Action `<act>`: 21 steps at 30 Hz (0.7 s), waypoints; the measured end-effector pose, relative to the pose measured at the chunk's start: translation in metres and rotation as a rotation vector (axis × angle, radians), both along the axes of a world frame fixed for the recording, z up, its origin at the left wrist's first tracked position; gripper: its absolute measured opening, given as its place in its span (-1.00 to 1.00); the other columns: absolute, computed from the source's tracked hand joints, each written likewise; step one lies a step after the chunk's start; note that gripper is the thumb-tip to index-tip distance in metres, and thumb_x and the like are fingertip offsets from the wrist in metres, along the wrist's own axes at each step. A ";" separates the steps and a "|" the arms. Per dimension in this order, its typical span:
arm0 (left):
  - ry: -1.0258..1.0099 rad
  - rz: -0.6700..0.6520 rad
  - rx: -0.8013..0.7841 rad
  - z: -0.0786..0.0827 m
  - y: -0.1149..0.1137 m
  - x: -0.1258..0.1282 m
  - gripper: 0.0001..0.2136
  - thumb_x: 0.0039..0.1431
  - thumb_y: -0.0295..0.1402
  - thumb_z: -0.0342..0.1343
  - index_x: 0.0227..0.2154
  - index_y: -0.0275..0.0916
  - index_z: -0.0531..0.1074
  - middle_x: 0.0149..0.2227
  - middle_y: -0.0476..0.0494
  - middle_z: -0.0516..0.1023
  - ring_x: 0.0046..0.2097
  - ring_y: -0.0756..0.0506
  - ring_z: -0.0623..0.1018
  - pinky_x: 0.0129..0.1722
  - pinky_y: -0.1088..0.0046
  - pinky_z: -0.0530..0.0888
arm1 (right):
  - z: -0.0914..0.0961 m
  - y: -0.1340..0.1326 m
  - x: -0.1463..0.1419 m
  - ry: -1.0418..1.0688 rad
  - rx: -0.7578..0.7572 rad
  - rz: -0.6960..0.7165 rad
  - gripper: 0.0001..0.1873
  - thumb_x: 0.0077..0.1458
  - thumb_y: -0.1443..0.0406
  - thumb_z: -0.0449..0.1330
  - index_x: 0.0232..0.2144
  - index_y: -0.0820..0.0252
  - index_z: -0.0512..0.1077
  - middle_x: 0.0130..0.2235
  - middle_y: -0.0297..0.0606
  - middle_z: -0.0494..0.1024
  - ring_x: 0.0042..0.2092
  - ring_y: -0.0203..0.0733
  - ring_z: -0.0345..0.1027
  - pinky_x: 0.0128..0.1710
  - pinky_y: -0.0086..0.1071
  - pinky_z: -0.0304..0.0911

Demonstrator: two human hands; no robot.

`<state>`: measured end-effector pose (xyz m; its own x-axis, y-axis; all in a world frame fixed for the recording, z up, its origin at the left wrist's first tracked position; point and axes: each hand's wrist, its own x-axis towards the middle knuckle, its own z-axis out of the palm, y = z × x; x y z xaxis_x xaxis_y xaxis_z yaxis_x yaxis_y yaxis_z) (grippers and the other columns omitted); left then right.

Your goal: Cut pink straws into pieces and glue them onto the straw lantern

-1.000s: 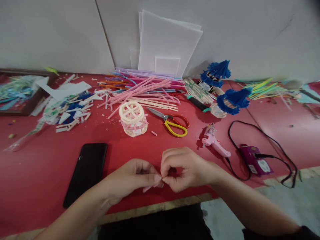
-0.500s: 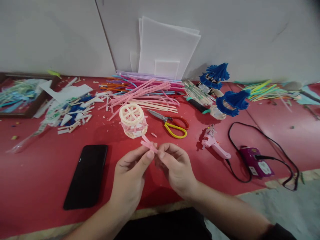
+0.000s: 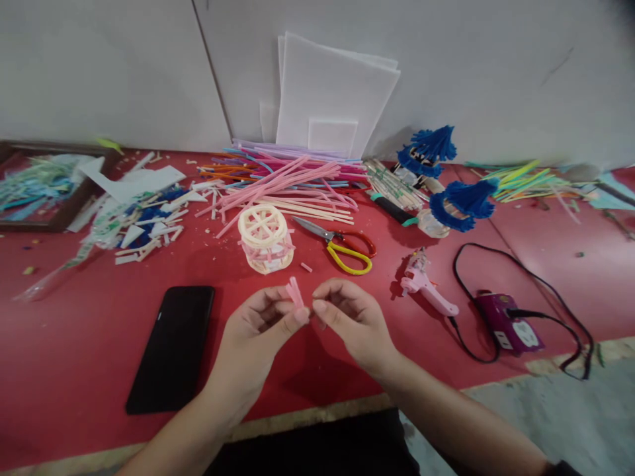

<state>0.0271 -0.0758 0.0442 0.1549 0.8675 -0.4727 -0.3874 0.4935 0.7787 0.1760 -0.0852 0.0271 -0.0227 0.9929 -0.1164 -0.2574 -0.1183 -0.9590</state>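
My left hand (image 3: pixel 258 327) pinches short pink straw pieces (image 3: pixel 295 292) between thumb and fingertips, and they stick up from the pinch. My right hand (image 3: pixel 347 317) sits just to the right with its fingers curled; thumb and forefinger nearly touch the left fingertips, and I cannot make out anything held in them. Both hands hover over the red table (image 3: pixel 89 357) near its front edge. A small cream wheel-shaped straw model (image 3: pixel 264 238) with pink bands stands just beyond the hands.
A black phone (image 3: pixel 171 347) lies left of my hands. Scissors with yellow and red handles (image 3: pixel 342 248), a pink glue gun (image 3: pixel 424 284) and a purple power adapter (image 3: pixel 506 320) with a black cord lie to the right. Heaped coloured straws (image 3: pixel 288 178), cut scraps (image 3: pixel 139 218), white sheets (image 3: pixel 332 92) and blue tassels (image 3: pixel 461 198) line the back.
Both hands rose from the table's front edge and moved forward. The pink straw pieces, first hidden low between the fingers, now stand upright in the left pinch, and the right hand has eased slightly away.
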 end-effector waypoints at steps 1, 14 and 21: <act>-0.026 -0.063 -0.013 0.001 0.000 -0.001 -0.70 -0.17 -0.43 0.42 -0.38 -0.24 0.42 -0.55 0.10 0.58 -0.42 0.07 0.57 -0.29 0.59 0.53 | 0.001 0.003 0.005 0.010 0.007 0.042 -0.85 0.02 0.23 0.31 -0.35 0.16 0.47 -0.42 -0.39 0.44 -0.44 -0.39 0.30 -0.42 -0.48 0.28; -0.144 -0.383 -0.103 0.000 0.001 -0.002 -0.57 -0.14 -0.44 0.41 -0.50 -0.23 0.15 -0.52 0.09 0.55 -0.47 0.07 0.58 -0.38 0.57 0.50 | -0.002 0.016 0.016 0.273 -0.159 0.465 -0.73 -0.15 0.25 0.43 -0.58 0.25 0.41 -0.52 -0.45 0.41 -0.52 -0.42 0.33 -0.46 -0.47 0.31; -0.060 -0.321 -0.026 -0.015 0.001 -0.006 -0.67 -0.12 -0.43 0.40 -0.49 -0.25 0.27 -0.51 0.11 0.47 -0.44 0.07 0.53 -0.34 0.55 0.45 | 0.000 0.037 0.048 -0.657 0.087 0.209 -0.82 0.05 0.23 0.28 -0.28 0.18 0.48 -0.31 -0.27 0.56 -0.27 -0.22 0.45 -0.25 -0.33 0.34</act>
<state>0.0208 -0.0749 0.0295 0.4464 0.7576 -0.4762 -0.2536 0.6175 0.7445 0.2237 -0.0482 0.0273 -0.1668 0.9817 -0.0920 0.3997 -0.0179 -0.9165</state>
